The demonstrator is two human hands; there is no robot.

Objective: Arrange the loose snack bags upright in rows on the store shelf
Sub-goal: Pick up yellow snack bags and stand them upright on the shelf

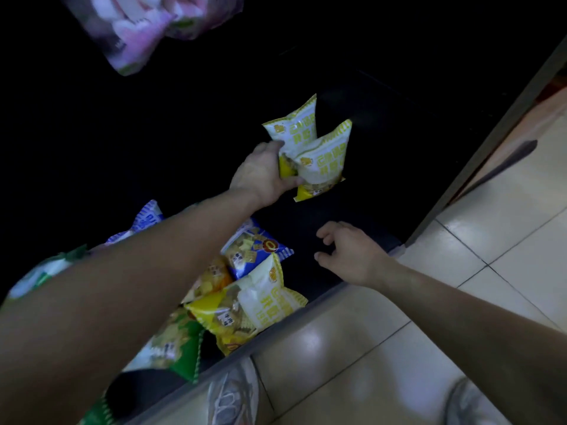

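The bags (322, 157) are glossy plastic film; the floor tiles (352, 348) shiny and smooth; the shelf (368, 197) dark, matt; the shoes (230, 397) grey mesh cloth.

pink bag (144, 29) blurred, cut off

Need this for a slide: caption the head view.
Left hand grips two yellow-and-white snack bags at the dark shelf; right hand hovers open near the loose pile.

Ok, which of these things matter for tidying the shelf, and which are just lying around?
Job: left hand, the yellow-white bags it grips, right hand, blue bag, yellow bag by the edge, green bag, shelf.
Lying about: pink bag overhead, floor tiles, shoes.
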